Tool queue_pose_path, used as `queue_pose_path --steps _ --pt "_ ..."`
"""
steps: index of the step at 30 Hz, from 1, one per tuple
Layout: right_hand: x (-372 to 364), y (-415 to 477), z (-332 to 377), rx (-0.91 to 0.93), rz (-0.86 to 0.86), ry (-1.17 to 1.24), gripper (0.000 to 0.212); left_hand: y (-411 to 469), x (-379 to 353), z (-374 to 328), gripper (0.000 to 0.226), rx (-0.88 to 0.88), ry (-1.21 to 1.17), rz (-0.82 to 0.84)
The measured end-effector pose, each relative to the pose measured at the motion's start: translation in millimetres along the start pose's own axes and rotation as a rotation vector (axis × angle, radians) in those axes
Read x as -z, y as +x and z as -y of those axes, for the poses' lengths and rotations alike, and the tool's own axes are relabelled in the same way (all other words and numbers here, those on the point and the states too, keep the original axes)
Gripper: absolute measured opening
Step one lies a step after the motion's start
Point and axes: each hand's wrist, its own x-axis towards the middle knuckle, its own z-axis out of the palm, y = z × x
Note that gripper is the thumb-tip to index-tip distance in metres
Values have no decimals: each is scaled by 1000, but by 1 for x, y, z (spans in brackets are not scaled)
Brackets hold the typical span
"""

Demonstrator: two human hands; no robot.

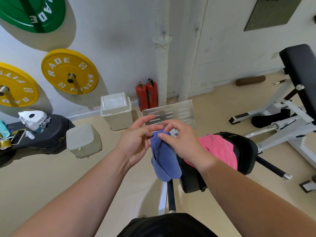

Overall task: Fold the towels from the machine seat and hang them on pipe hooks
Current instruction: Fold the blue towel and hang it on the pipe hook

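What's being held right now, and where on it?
Blue towel, pinched at its top edge by the left hand and the right hand; the rest hangs.

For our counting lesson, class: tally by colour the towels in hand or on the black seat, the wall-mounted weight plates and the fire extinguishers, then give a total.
Blue towel: 1
Pink towel: 1
Yellow weight plates: 2
Green weight plate: 1
Red fire extinguishers: 2
Total: 7
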Motion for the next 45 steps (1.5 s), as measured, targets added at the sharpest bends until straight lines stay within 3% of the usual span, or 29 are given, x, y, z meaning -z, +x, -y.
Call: queue_pose_path --steps 7,16,27,30,32,33,36,40,45 --pt "-3 1 4 20 -50 81 21 -6 -4 3 45 -86 61 -8" --pt "5 7 6 47 -47 102 19 -6 1 3 16 -317 578 -223" --pt "29 18 -23 156 250 -187 24 10 2 -43 23 -428 804 -238" --pt "37 25 -32 103 327 -252 28 11 11 -54 26 -528 1124 -217" --pt "41 33 -38 107 407 -367 15 12 19 -57 29 -558 1463 -132" --pt "43 36 -39 120 449 -434 9 15 24 -57 33 -528 1618 -78" --pt "48 45 -40 112 531 -567 24 21 32 -55 32 -356 1938 -29" --pt "55 50 -45 122 547 -576 36 18 38 -53 32 -354 1756 -214" --pt "64 59 -62 73 540 -585 28 11 63 -52 32 -280 1583 -333"
